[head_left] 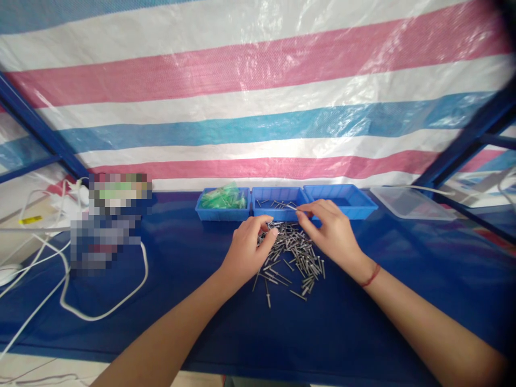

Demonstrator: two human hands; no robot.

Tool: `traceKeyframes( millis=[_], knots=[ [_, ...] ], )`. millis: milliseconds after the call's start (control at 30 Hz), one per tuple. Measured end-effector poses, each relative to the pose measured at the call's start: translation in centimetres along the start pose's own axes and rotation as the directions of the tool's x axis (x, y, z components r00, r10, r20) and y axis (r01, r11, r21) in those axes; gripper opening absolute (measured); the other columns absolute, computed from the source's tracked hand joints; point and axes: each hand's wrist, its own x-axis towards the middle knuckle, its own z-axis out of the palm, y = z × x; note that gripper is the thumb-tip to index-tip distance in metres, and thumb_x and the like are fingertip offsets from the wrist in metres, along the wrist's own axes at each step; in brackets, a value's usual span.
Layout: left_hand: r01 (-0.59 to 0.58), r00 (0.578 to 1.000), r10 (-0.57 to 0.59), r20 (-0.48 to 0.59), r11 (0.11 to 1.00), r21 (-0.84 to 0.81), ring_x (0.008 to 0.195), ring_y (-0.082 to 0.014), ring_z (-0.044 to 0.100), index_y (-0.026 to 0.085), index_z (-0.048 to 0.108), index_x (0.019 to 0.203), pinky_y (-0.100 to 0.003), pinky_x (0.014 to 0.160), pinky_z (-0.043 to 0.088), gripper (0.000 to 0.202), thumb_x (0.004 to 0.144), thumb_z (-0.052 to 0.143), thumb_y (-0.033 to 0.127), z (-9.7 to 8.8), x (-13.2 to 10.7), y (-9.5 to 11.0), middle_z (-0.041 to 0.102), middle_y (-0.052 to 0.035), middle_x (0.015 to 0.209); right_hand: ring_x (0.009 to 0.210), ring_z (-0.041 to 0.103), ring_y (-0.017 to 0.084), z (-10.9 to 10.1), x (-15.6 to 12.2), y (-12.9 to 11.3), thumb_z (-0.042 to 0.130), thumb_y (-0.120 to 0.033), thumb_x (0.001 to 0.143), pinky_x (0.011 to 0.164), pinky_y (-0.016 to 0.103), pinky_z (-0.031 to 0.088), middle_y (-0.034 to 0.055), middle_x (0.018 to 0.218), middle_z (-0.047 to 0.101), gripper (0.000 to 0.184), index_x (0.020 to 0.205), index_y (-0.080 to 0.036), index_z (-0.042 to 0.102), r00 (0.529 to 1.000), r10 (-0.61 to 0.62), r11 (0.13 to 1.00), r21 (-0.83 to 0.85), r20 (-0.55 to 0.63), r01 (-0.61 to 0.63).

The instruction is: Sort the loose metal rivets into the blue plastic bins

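A heap of blind rivets lies on the blue tabletop, with several strays at its front. My left hand is at the heap's left edge, thumb and fingertips apart, and no rivet shows between them. Over the front rim of the middle blue bin, my right hand pinches a thin metal blind rivet between thumb and fingers. Several loose rivets lie inside that bin. The palms of both hands are turned away from view.
Left of the middle bin, a blue bin holds green plastic bags; another blue bin stands right. A clear plastic lid lies farther right. White cables loop across the left. A striped sheet hangs behind.
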Motion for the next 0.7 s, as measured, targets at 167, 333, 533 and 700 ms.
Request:
traceKeyframes(
  millis=[167,333,533,700],
  knots=[
    [-0.120,0.981,0.095,0.168,0.983,0.141,0.096,-0.0196,0.056,0.022,0.062,0.101,-0.032,0.084,0.040,0.019,0.094,0.045,0.028,-0.1,-0.2,1.1,0.064,-0.0040,0.099,0.076,0.053,0.024,0.5,0.8,2.2,0.048,-0.035,0.092,0.067,0.034,0.035,0.0090,0.079,0.063,0.028,0.095,-0.016,0.069,1.000,-0.006,0.936,-0.353,-0.017,0.000],
    [-0.401,0.852,0.298,0.431,0.900,0.170,0.094,-0.0193,0.052,0.027,0.067,0.105,-0.033,0.080,0.033,0.023,0.092,0.049,0.037,0.3,-0.8,1.7,0.064,-0.0035,0.102,0.077,0.052,0.024,-0.3,0.4,0.7,0.047,-0.036,0.093,0.068,0.035,0.033,0.0080,0.079,0.063,0.029,0.097,-0.016,0.068,1.000,-0.027,0.940,-0.341,0.002,0.026],
    [-0.495,0.794,0.337,0.506,0.841,0.217,0.094,-0.0176,0.052,0.029,0.067,0.101,-0.034,0.077,0.027,0.020,0.094,0.049,0.031,0.1,-0.6,1.1,0.067,-0.0002,0.100,0.075,0.052,0.022,-1.5,-0.2,-1.5,0.049,-0.031,0.091,0.071,0.035,0.037,0.0067,0.079,0.062,0.023,0.092,-0.017,0.067,0.999,-0.036,0.986,-0.164,0.007,0.036],
    [-0.513,0.781,0.346,0.520,0.831,0.216,0.091,-0.0158,0.053,0.026,0.067,0.093,-0.034,0.076,0.027,0.015,0.093,0.052,0.028,-0.2,-0.3,0.8,0.068,0.0010,0.093,0.076,0.053,0.021,-1.4,-0.6,-2.1,0.050,-0.026,0.090,0.072,0.035,0.039,0.0064,0.081,0.063,0.018,0.089,-0.018,0.067,0.996,-0.074,0.995,-0.061,0.055,0.078]
  ],
)
